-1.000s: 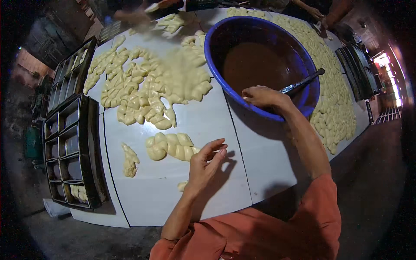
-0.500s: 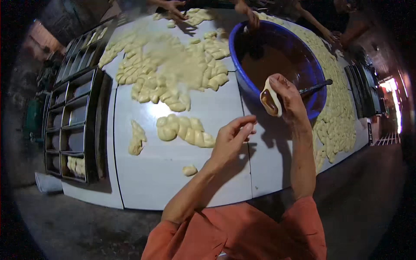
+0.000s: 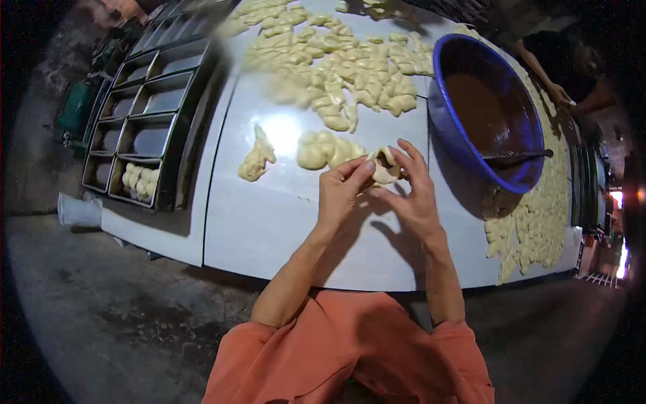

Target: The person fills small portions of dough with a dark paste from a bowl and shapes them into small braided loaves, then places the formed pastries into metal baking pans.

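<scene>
Both my hands meet over the near part of the white table, holding one small piece of pale dough (image 3: 386, 168) with brown filling showing inside its folded edges. My left hand (image 3: 342, 194) pinches the dough's left edge between thumb and fingertips. On the other side, my right hand (image 3: 416, 196) grips it with thumb and fingers, the upper fingers raised along the rim. Just behind my left hand lies a plump strip of joined dough pieces (image 3: 324, 149), its right end partly covered. A loose scrap of dough (image 3: 258, 156) rests farther left.
A blue basin (image 3: 447, 114) of brown filling (image 3: 488, 111) stands at right, with a dark-handled utensil (image 3: 518, 156) in it. Many dough pieces (image 3: 377, 74) cover the table's far side and right edge (image 3: 528, 229). Metal pans (image 3: 149, 135) stand left, one holding dough (image 3: 140, 180). A co-worker's hand (image 3: 560, 95) is beyond the basin.
My right hand has come left from beside the basin with the filled dough, and my left hand has taken hold of it too. The view has swung, shifting the table's contents rightward.
</scene>
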Demonstrator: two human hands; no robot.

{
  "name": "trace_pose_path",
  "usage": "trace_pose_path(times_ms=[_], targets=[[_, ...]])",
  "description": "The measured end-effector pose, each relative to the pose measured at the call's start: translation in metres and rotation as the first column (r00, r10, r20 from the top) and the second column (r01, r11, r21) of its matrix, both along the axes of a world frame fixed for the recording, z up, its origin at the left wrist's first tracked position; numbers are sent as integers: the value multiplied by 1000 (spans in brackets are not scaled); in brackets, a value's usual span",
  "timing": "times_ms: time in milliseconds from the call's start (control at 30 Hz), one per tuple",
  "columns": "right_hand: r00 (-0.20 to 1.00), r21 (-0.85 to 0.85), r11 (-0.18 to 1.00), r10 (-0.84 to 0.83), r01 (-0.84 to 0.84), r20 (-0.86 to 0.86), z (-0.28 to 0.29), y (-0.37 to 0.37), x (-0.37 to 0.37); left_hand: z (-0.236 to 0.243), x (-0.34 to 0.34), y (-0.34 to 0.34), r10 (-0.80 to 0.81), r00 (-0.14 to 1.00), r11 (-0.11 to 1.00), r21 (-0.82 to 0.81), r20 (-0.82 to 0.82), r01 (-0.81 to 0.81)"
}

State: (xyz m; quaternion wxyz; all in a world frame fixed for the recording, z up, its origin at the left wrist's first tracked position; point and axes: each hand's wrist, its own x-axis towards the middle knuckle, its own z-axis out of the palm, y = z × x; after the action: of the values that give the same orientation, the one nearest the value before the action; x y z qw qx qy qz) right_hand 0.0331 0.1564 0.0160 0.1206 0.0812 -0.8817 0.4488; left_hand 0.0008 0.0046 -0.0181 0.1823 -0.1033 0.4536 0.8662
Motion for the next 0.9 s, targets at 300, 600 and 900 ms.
trace_pose_path(times_ms=[300,600,900], targets=[[963,-470,857,-98,210,251,-23,-49,-13,14,-8,-32,-48,987,989,-148,-152,25],[865,-667,691,121,278,487,-5,-50,-13,15,-25,-58,-282,959,938,-225,-44,265],[991,-193,978,58,-82,-124,-25,-51,-13,29,-18,-66,-233,963,966,-144,-134,214]])
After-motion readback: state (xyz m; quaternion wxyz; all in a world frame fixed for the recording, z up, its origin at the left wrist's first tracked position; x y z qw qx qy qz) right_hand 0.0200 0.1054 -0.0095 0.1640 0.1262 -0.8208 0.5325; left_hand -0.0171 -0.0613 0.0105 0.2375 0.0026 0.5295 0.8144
